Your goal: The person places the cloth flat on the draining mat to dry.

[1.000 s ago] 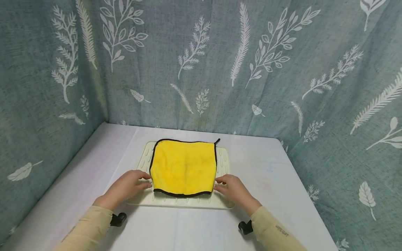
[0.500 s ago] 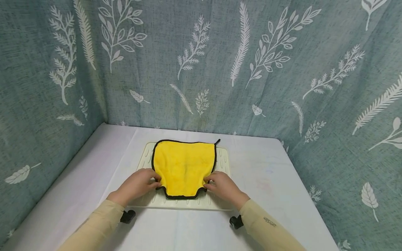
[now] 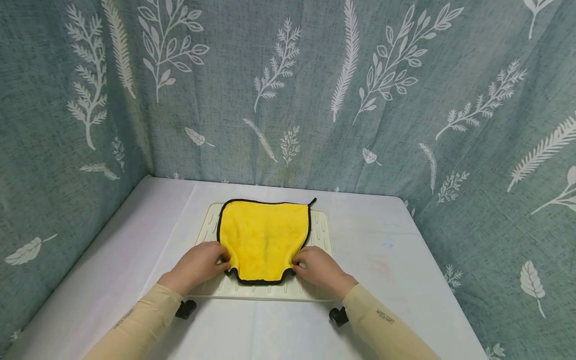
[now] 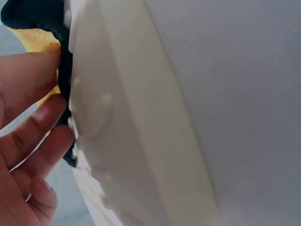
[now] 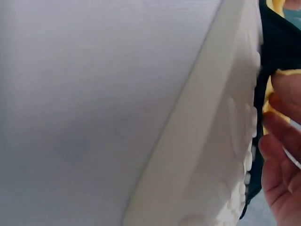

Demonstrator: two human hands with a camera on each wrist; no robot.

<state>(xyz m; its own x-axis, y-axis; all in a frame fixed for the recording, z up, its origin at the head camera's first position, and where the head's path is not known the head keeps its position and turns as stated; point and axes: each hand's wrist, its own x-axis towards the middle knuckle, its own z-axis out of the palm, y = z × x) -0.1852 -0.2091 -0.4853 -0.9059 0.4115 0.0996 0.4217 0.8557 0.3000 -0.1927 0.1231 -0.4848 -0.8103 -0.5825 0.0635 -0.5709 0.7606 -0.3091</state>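
Observation:
A yellow cloth point(image 3: 265, 240) with a dark border lies spread over a cream ridged mat point(image 3: 321, 230). My left hand point(image 3: 202, 265) pinches the cloth near its front left corner, bunching the edge. On the other side, my right hand point(image 3: 317, 267) pinches it near the front right corner. Between the hands the front edge bows toward me. In the left wrist view, thumb and fingers close on the dark border point(image 4: 66, 70). The right wrist view has the fingers on the bordered edge point(image 5: 258, 117), partly cut off by the frame.
The mat rests on a white-covered table point(image 3: 369, 240). A grey-green curtain with white leaf prints point(image 3: 270, 100) stands behind and along both sides. A small loop point(image 3: 312, 202) sticks out at the cloth's back right corner.
Both hands have moved inward from beside the cloth and taken hold of its front corners, gathering them. Over the last half second the hands have barely moved.

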